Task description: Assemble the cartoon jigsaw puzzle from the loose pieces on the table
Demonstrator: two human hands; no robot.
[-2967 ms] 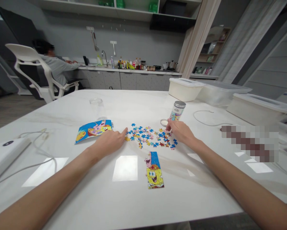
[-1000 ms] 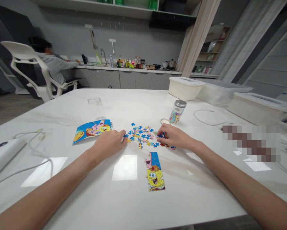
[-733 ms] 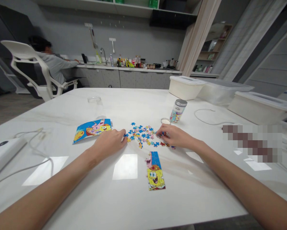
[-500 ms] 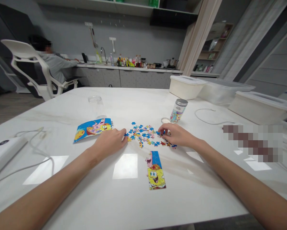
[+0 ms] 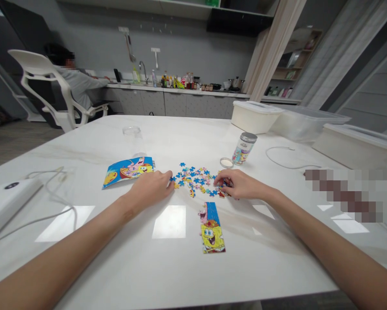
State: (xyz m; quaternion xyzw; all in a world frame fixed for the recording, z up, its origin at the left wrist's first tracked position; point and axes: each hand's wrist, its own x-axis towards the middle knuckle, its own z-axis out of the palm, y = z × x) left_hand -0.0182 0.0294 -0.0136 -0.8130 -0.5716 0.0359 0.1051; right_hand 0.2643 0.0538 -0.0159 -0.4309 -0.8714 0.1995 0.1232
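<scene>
A heap of loose puzzle pieces, mostly blue and pink, lies in the middle of the white table. My left hand rests at the heap's left edge, fingers curled, fingertips touching a blue piece. On the heap's right side my right hand is curled with its fingertips pinched over pieces. A joined cartoon strip of puzzle lies in front of the heap, nearer to me. A cartoon picture card lies to the left of my left hand.
A small printed jar with a metal lid stands behind the heap, a round cap beside it. A clear glass stands further left. White lidded bins line the right. A white device with cables lies left. A person sits at the far counter.
My right hand slid left and nearer over the heap's right side, fingers drawing pieces together. My left hand stayed at the left edge. The view shifted slightly.
</scene>
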